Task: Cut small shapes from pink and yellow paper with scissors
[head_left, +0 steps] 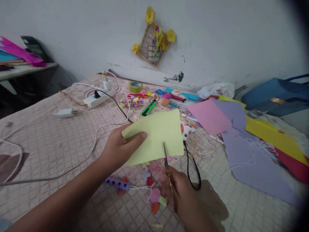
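Observation:
A pale yellow sheet of paper is pinched in my left hand, thumb on top and the other fingers underneath. My right hand is closed round a pair of scissors. Their blades reach up over the lower edge of the sheet, right of its middle. Below the paper, on the cloth, lie a purple strip with dark dots, white string and small cut paper shapes, among them a pink one.
A white power strip with cables stands at the left. Behind the paper lie a green cutter and a roll of tape. Purple paper, a pink sheet, a yellow sheet and a blue bag lie at the right.

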Demonstrator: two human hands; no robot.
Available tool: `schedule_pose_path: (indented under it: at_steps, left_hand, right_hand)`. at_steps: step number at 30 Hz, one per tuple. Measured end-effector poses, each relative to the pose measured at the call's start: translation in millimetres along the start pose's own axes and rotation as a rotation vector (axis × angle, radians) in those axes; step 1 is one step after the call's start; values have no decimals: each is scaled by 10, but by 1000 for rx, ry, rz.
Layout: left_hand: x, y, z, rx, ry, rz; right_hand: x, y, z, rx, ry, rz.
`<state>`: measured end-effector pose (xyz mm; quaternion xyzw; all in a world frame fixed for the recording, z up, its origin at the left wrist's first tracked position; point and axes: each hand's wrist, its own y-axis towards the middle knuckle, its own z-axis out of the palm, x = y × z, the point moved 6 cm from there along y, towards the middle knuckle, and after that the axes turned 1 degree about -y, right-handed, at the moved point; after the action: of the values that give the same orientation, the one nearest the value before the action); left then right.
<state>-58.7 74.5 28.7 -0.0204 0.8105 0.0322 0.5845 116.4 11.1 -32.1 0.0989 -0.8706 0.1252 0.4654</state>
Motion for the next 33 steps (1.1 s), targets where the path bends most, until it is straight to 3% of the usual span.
schedule_pose_path:
  at_steps: [9, 15, 33]
  left_hand:
    - [-74, 11, 22, 34, 115, 102]
    - [-132, -11, 67, 55, 228, 166]
    - [-87, -10, 151, 135, 202, 138]
  right_hand:
    - [-18, -35, -24, -63, 35, 6]
    - [-70, -33, 3, -23, 73, 87]
    - [-1, -11, -51, -29, 171, 20]
